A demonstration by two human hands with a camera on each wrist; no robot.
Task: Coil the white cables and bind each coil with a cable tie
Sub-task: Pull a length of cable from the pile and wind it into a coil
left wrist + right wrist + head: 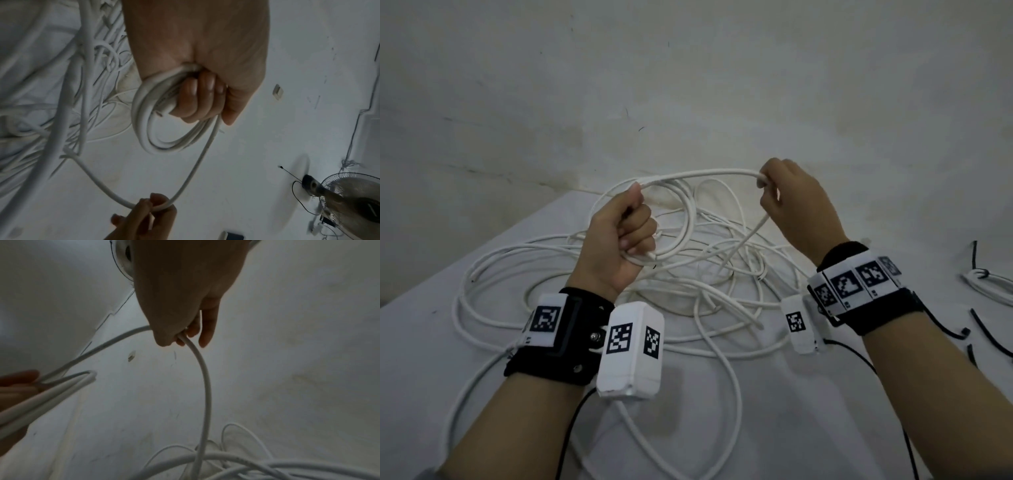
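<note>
My left hand (631,228) is raised above the table with its fingers curled round a small coil of white cable (681,219); the left wrist view shows the coil (148,129) hanging in loops from the fist (197,97). One strand (702,174) arcs from that fist over to my right hand (767,185), which pinches it between thumb and fingers (180,337). From the right hand the cable (205,386) drops to the loose tangle of white cables (705,291) on the table.
The tangle spreads over a white-covered table (825,428) set against a pale wall (688,85). At the right edge lie black cable ties (983,329) and a bound white coil (986,281). A standing fan (349,194) shows in the left wrist view.
</note>
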